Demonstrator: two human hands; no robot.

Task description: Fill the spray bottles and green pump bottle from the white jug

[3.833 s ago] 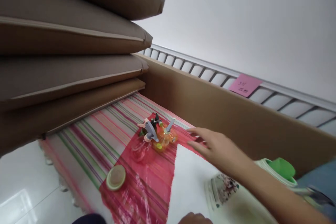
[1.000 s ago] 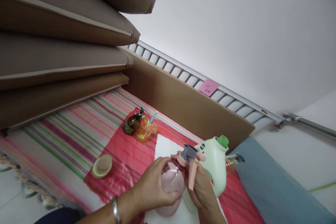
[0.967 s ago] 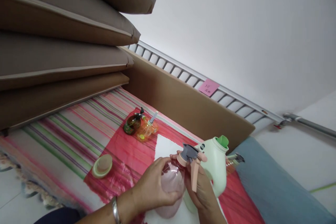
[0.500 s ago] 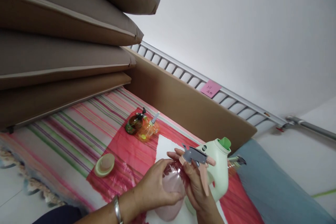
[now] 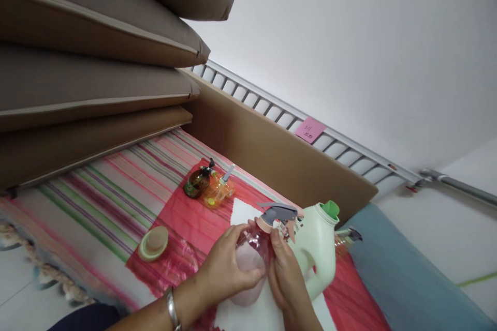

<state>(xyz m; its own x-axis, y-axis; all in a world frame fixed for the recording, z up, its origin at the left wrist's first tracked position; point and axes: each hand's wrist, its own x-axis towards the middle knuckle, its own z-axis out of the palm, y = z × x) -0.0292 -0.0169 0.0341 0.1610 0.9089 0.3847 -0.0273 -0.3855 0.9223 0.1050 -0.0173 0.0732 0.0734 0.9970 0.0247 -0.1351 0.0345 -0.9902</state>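
Observation:
My left hand (image 5: 225,269) is wrapped round the body of a clear pink spray bottle (image 5: 248,264). My right hand (image 5: 285,274) grips the bottle's neck just under its grey and peach trigger head (image 5: 277,215). The bottle is held above a white cloth (image 5: 252,315) that lies on a red plastic sheet (image 5: 182,222). A pale green jug with a green cap (image 5: 316,251) stands right behind my right hand, touching it or nearly so.
A dark green bottle (image 5: 197,182) and an orange bottle (image 5: 218,191) lie together farther back. A round cream lid (image 5: 154,242) rests on the striped mat (image 5: 97,191). Brown cushions (image 5: 97,62) are stacked at left, a cardboard panel (image 5: 279,160) runs behind, and blue fabric (image 5: 396,279) lies at right.
Both hands have taken up the pink spray bottle that lay by the other bottles. In the last second the trigger head has turned, its peach lever swinging from hanging down towards the jug.

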